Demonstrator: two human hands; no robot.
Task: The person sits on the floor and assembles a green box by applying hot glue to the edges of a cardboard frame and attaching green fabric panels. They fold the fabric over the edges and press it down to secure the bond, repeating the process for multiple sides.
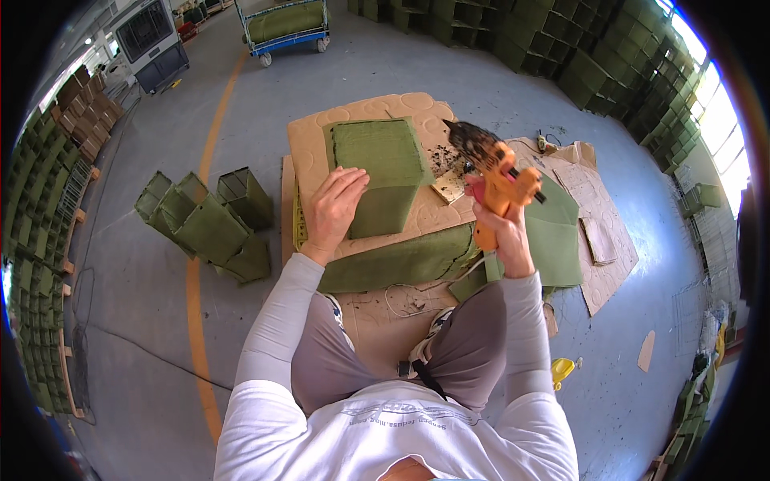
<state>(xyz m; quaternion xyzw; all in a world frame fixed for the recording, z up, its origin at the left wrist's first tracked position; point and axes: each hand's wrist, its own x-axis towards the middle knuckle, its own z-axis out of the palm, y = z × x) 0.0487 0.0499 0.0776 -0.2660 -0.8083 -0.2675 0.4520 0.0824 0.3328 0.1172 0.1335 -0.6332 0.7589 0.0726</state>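
Note:
My left hand [333,207] lies with its fingers outstretched against the left side of a green fabric-covered box [382,156]. My right hand [510,234] is wrapped round the handle of an orange glue gun [499,170], its front end coated in black residue. The gun is raised to the right of the box, its dark tip pointing away to the upper left and clear of the box. Beneath the box is a cardboard sheet [307,128], laid over a larger green block [377,266]. A small glue-stained board [449,186] sits between box and gun.
Several green open-ended boxes [210,224] stand on the floor at left. More cardboard [597,240] and green panels [553,240] lie at right. A blue cart [287,36] stands ahead, stacked green boxes [553,36] beyond. A yellow object [563,369] lies by my right side.

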